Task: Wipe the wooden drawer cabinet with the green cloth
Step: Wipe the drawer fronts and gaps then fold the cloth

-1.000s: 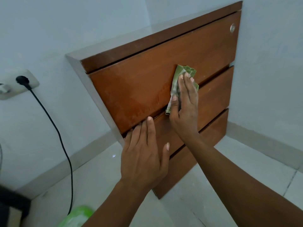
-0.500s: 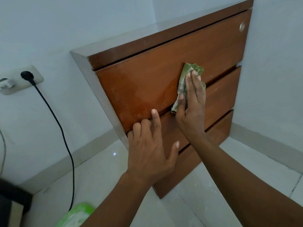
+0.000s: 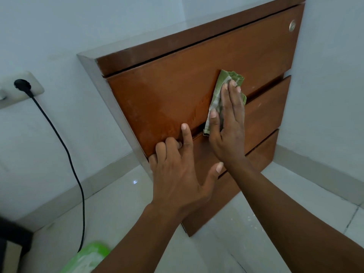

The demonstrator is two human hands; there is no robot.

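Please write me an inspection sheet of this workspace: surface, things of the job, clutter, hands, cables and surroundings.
Surface: pale tiled floor, glossy, with small white specks at the right.
Job's things: wooden drawer cabinet with three drawer fronts and a round lock at the top right; green cloth folded, pressed flat on the top drawer front.
Clutter: light green packet on the floor at the bottom edge; a dark object at the lower left, cut off.
Hands: right hand flat on the cloth; left hand with fingers hooked at the lower edge of the top drawer.
Cables: black cable plugged into the wall socket, hanging to the floor.
Surroundings: white walls, grey skirting, cabinet in a corner.
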